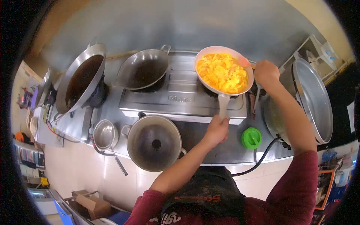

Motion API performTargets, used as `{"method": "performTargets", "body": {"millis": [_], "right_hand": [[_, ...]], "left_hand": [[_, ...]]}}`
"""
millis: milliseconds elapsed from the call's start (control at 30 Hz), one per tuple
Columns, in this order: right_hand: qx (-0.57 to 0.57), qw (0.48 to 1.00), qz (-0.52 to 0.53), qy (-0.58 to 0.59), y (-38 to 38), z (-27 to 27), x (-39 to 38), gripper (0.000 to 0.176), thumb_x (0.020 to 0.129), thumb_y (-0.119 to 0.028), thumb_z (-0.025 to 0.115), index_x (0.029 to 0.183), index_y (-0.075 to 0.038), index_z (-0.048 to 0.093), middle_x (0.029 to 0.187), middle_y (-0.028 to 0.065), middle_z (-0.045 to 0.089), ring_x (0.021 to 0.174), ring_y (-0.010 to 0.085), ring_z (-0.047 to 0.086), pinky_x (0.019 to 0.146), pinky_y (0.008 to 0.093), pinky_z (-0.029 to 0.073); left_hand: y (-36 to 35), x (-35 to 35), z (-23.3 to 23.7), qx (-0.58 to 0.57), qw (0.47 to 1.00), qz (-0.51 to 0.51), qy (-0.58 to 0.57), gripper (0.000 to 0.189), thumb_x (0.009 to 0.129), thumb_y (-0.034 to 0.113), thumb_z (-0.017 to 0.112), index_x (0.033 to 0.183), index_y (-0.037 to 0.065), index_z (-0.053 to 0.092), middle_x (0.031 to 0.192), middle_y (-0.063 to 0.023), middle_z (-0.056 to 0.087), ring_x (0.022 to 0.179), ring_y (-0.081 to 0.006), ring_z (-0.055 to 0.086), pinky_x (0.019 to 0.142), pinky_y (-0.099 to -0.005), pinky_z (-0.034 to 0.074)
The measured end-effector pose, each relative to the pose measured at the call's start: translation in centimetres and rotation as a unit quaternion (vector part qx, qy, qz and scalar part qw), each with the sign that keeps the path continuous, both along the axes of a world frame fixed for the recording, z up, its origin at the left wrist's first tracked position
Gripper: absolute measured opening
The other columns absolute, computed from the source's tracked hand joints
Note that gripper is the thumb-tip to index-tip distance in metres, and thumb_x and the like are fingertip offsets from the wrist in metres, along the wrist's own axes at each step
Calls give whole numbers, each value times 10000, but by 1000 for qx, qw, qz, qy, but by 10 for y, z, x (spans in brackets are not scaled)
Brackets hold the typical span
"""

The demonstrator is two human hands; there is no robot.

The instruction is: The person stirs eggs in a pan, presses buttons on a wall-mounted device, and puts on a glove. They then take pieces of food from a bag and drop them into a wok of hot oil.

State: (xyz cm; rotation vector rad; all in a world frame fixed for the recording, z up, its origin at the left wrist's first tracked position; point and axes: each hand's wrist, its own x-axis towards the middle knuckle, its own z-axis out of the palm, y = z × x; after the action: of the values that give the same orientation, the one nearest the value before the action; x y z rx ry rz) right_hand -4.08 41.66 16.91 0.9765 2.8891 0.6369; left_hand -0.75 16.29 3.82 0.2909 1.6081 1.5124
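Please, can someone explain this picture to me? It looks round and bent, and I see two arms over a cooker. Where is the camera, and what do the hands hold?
There is no machine here: a person cooks with two bare hands. The single picture comes from a camera worn on the person's head, looking down; its wide lens bends the edges. On the steel counter stands a gas stove. The left hand holds the handle of a pan full of yellow food. The right hand holds a spatula at the pan's rim. Nearby are an empty wok, a big wok of dark liquid, a dark wok in front and a green lid.
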Motion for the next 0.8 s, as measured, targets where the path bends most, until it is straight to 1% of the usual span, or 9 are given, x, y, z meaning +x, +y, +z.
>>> {"method": "performTargets", "body": {"millis": [33, 133, 333, 433, 467, 567, 633, 733, 800], "right_hand": [[-51, 997, -55, 30, -8, -5, -9, 265, 923, -170, 517, 1008, -61, 743, 1050, 158, 727, 951, 320, 721, 768, 432, 591], [-44, 999, -22, -20, 11, -36, -25, 292, 942, -191, 499, 1115, -83, 707, 1074, 130, 724, 986, 328, 709, 803, 439, 570], [-24, 999, 10, 19, 83, -73, -62, 332, 991, -304, 463, 1302, -281, 576, 1145, 74, 694, 1146, 339, 614, 937, 574, 406], [-42, 991, 102, 78, 83, -74, -89, 294, 999, -371, 466, 1242, -318, 624, 1156, 66, 675, 1188, 332, 549, 968, 587, 335], [-53, 987, 131, 76, 83, -71, -90, 283, 990, -362, 490, 1225, -313, 639, 1127, 64, 670, 1174, 326, 540, 970, 568, 330], [-52, 969, 229, 70, 56, -22, -85, 242, 959, -318, 560, 1164, -296, 686, 1045, 62, 648, 1122, 305, 517, 975, 516, 322], [-15, 947, 311, 72, 38, 2, -79, 209, 931, -270, 608, 1110, -283, 715, 997, 65, 623, 1077, 286, 511, 971, 487, 328], [92, 900, 425, 36, 11, 32, -58, 233, 876, -199, 643, 1080, -269, 731, 961, 62, 597, 1058, 260, 508, 961, 447, 353], [154, 880, 450, 5, -13, 56, -34, 226, 857, -193, 635, 1051, -244, 738, 972, 56, 596, 1068, 250, 508, 952, 427, 365]], "left_hand": [[0, -1, -5, 1, 1000, -13, 15, 291, 1017, 312, 511, 1000, 28, 447, 682, -61, 540, 460, -158, 523, 365, -329, 393], [0, 0, -7, -5, 999, 2, 43, 295, 1017, 313, 512, 1001, 23, 457, 680, -69, 554, 465, -166, 540, 379, -335, 416], [-14, -16, -4, -29, 998, -46, 30, 307, 1021, 323, 508, 1028, 22, 449, 656, -62, 537, 455, -158, 525, 384, -324, 417], [-14, -21, -8, -26, 996, -76, 23, 303, 1018, 346, 521, 1016, 43, 520, 642, -20, 543, 490, -151, 519, 426, -326, 431], [-14, -21, -9, -24, 997, -70, 13, 292, 1020, 330, 516, 1026, 40, 488, 636, -26, 531, 473, -150, 513, 407, -324, 417], [-11, -19, -7, -10, 998, -54, -1, 279, 1023, 300, 506, 1042, 33, 428, 617, -35, 503, 438, -148, 497, 366, -321, 386], [-14, -17, -3, 1, 999, -46, 19, 279, 1022, 302, 510, 1033, 34, 434, 605, -32, 495, 431, -147, 488, 364, -321, 380], [-12, -16, -5, 4, 999, -36, 26, 266, 1019, 290, 517, 1013, 34, 445, 604, -33, 494, 427, -146, 482, 365, -316, 376], [-12, -15, -3, -5, 999, -31, 31, 253, 1017, 280, 522, 1004, 38, 452, 612, -35, 498, 432, -145, 484, 366, -316, 375]]}}
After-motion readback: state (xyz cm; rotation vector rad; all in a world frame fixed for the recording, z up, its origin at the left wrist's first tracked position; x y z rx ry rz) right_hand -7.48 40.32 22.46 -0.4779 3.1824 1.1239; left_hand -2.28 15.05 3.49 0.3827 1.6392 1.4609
